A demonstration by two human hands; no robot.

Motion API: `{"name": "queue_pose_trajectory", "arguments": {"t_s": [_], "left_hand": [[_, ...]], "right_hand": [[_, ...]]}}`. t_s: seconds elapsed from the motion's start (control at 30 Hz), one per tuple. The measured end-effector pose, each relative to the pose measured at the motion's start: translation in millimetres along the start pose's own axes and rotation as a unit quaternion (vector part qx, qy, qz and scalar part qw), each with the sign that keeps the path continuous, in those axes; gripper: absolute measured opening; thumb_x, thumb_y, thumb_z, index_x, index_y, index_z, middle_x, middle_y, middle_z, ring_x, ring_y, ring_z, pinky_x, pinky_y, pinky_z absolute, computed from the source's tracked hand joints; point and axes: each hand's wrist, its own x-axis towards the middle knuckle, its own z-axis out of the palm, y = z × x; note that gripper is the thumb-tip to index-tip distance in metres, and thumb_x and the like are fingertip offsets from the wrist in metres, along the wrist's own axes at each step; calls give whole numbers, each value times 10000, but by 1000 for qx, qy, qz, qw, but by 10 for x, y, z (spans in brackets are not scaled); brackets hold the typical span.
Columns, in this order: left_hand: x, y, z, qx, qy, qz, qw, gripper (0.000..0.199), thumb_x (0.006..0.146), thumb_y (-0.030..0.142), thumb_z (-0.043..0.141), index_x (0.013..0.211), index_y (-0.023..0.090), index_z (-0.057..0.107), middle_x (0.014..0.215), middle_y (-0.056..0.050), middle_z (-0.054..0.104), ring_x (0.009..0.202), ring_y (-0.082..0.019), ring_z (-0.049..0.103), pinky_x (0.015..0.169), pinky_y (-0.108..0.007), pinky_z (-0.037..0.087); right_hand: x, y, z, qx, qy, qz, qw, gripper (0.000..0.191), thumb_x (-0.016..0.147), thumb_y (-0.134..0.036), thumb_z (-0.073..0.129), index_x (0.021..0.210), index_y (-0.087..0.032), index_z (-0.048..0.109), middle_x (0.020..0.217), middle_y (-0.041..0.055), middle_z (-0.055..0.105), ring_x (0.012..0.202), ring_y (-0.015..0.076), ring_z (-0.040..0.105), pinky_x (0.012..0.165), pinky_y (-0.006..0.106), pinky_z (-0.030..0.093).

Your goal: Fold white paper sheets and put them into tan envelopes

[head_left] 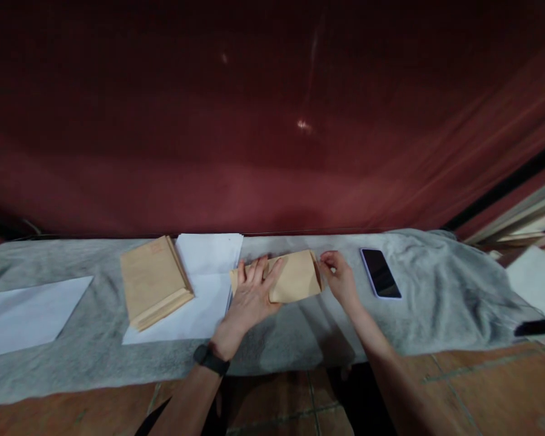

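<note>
I judge the step in hand to be steadying and working the right end of a flat, oblong tan paper envelope [295,281], which lies before me on a long table [295,357] draped in soft grey cloth. My left grip [253,293] is spread wide, fingers splayed over the envelope's left part, pressing rather than clasping. My right grip [339,280] is narrow, its fingertips drawn together just beside the right end; I cannot tell whether they pinch anything. As I judge it, the next move calls for a firm left palm and a light, exact touch at that end

The envelope looks thin and mostly smooth, slightly tilted, with a darker, shaded edge on the right that seems a little raised. To its left, a thick stack of tan paper envelopes [152,275] rests partly on white paper sheets [211,303]; to the right of my right grip lies a black-screened phone in a lilac case [381,274]
</note>
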Motion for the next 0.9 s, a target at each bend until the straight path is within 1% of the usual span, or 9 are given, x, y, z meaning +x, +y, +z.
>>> {"name": "queue_pose_trajectory", "arguments": {"t_s": [0.13,0.2,0.3,0.37,0.53,0.63,0.77,0.83,0.9], "left_hand": [[-10,8,53,4,-12,6,1000,1128,728,507,817,1635,265,191,1586,-212,377,1459,-401,362,1223,-656,88],[-13,12,71,3,-14,5,1000,1140,723,512,818,1636,268,179,1584,-210,379,1461,-398,362,1222,-653,93],[-17,4,98,-5,-15,-2,1000,1175,711,534,816,1640,253,152,1580,-213,379,1453,-403,372,1220,-648,106],[-19,-5,117,-10,-14,-9,1000,1176,714,535,808,1641,242,145,1575,-215,381,1445,-406,379,1218,-642,122],[-10,-3,141,-21,-8,-12,1000,1137,726,529,793,1638,254,172,1571,-198,394,1435,-408,389,1224,-637,120],[6,12,131,-30,-2,-9,1000,1145,725,552,789,1639,233,178,1565,-204,402,1432,-404,395,1234,-626,120],[8,37,102,-13,-10,25,1000,1117,738,509,795,1637,243,187,1569,-207,401,1453,-403,376,1235,-639,108],[-1,52,91,-4,-13,46,999,1082,746,464,798,1631,244,216,1572,-205,403,1465,-402,364,1239,-638,100],[-9,64,84,-5,-14,62,998,1044,756,441,792,1624,243,245,1577,-201,402,1474,-401,354,1243,-633,96]], "right_hand": [[-41,-51,-55,-35,-84,-26,996,154,871,-309,583,867,-258,727,891,40,721,839,215,675,797,340,520],[-61,-42,-70,-33,-100,-15,994,177,867,-306,580,913,-265,745,926,39,742,856,219,687,813,344,523],[-76,-11,-96,-9,-97,21,995,207,846,-324,599,992,-258,730,868,26,752,797,221,688,745,336,526],[-82,2,-121,-7,-100,32,994,198,846,-338,609,981,-249,723,818,18,739,747,212,674,696,320,513],[-108,9,-163,-21,-117,30,992,208,876,-371,597,923,-254,762,834,23,750,735,196,653,707,314,505],[-119,23,-159,4,-93,48,995,255,860,-406,639,1018,-252,767,962,39,766,799,201,662,761,324,522],[-116,51,-116,62,-109,96,987,340,890,-508,628,1080,-255,755,1032,37,766,951,217,666,840,324,522],[-109,65,-79,88,-110,117,983,363,866,-532,665,1090,-257,746,977,24,762,916,211,662,808,309,515],[-100,76,-43,109,-104,131,980,356,828,-546,703,1017,-248,748,861,6,738,814,196,645,723,286,496]]}}
